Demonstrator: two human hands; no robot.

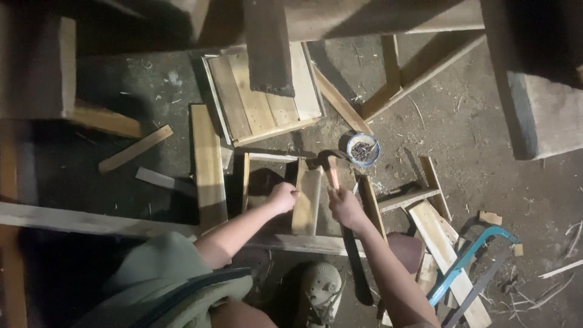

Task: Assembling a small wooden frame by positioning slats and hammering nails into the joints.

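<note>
Gripping the hammer (331,165) by its handle, the right hand (345,206) is closed tight, head raised just above the upright wooden slat (306,203). Beside it, the left hand (282,197) clasps that slat's left edge.

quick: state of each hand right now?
Left hand: closed on the short wooden slat.
Right hand: closed around the hammer handle.

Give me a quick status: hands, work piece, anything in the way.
Left hand steadies slat. Right hand grips hammer, head over slat's top. Nail bowl and saw off right, nothing blocking.
</note>
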